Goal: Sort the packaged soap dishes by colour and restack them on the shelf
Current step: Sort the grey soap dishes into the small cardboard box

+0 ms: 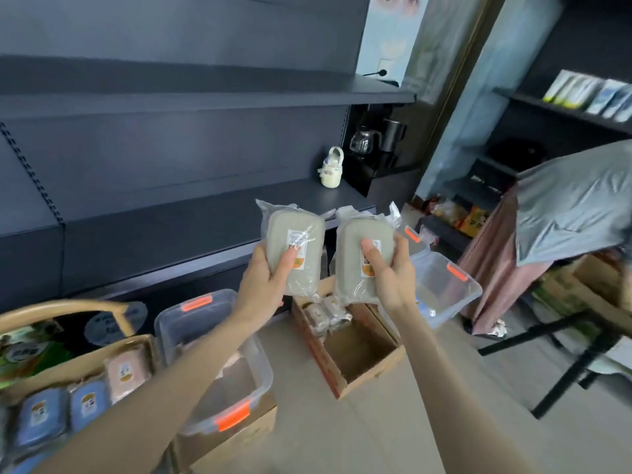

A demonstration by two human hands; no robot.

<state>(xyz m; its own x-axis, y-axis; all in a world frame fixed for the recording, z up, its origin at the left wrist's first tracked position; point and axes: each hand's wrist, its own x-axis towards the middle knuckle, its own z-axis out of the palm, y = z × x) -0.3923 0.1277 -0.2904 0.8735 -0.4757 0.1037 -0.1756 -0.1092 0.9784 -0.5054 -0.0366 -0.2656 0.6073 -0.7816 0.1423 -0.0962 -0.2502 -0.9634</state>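
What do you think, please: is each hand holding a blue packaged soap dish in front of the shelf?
Not quite: the dishes are grey-green, not blue. The head view shows the left hand holding the left dish and the right hand holding the right dish, in front of the shelf.

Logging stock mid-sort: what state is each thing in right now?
left hand, grips the first soap dish, grey-green, wrapped, raised.
right hand, grips the second soap dish, same colour, wrapped, raised beside it.
cardboard box, open, a few packs at its far end.
clear bin, lid off.
blue packs, lying flat, lower left.
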